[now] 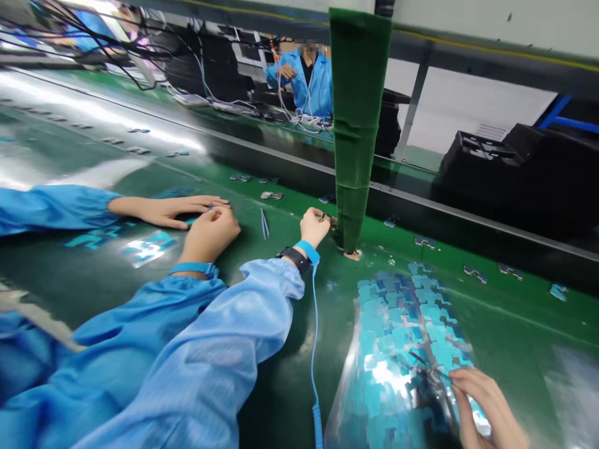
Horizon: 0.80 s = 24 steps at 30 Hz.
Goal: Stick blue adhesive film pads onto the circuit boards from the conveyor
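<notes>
My left hand (316,226) reaches forward beside the green-wrapped post, its fingers pinched on a small circuit board (333,222) that is partly hidden. A blue wrist strap (307,251) with a coiled cord and a black band circle that wrist. At the lower right, my right hand (486,405) pinches thin tweezers (437,371), their tips pointing left over a glossy sheet of teal film pieces (390,330). The sheet lies on the green mat, and its film pieces sit in rows.
The green post (355,125) rises from the bench in front of me. A co-worker's hands (208,234) work at my left, near other tweezers (264,223) and film pieces (150,246). Several small boards (475,273) line the long strip along the far edge. Another person sits across.
</notes>
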Available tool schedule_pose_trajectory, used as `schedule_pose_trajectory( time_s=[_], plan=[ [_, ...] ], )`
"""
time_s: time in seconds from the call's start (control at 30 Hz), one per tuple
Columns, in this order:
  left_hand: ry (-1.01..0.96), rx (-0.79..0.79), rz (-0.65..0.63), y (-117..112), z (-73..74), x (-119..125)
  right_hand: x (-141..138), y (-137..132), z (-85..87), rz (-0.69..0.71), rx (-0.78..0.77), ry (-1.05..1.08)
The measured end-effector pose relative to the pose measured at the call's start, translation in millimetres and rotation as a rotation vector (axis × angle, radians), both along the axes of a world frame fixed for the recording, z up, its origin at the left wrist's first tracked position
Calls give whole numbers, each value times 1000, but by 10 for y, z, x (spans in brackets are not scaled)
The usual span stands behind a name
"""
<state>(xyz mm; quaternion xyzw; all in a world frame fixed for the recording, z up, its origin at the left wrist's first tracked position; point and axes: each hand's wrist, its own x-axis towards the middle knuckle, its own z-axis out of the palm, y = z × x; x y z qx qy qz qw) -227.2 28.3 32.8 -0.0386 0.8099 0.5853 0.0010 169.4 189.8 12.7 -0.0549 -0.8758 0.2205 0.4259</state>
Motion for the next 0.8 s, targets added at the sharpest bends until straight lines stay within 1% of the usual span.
schedule_pose_trajectory(
  time_s=[0.07,0.13,0.2,0.27,0.3,0.4,0.5,0.57,0.6,0.67,0.8],
  plan=[
    [-4,96,15,-224,27,267,42,30,17,-17,-17,-23],
    [8,184,23,-420,67,607,74,49,45,-32,-50,-46],
    [8,266,-13,-542,98,981,97,61,80,-34,-70,-58],
    [-29,338,-89,-575,104,1342,109,58,117,-70,-134,-70],
    [-70,370,-145,-559,99,1504,110,50,136,-103,-198,-83],
    [-244,431,-357,-410,87,1888,76,11,195,-180,-479,-178],
    [-417,458,-579,-197,103,2120,-7,-24,249,-141,-763,-289],
    [-504,483,-697,-87,116,2215,-62,-37,275,-100,-890,-310],
    [-540,499,-737,-53,117,2252,-83,-41,285,-91,-930,-310],
    [-598,532,-786,-34,110,2309,-109,-51,301,-82,-978,-311],
    [-671,600,-789,-123,97,2368,-121,-82,318,-72,-1035,-331]
  ],
)
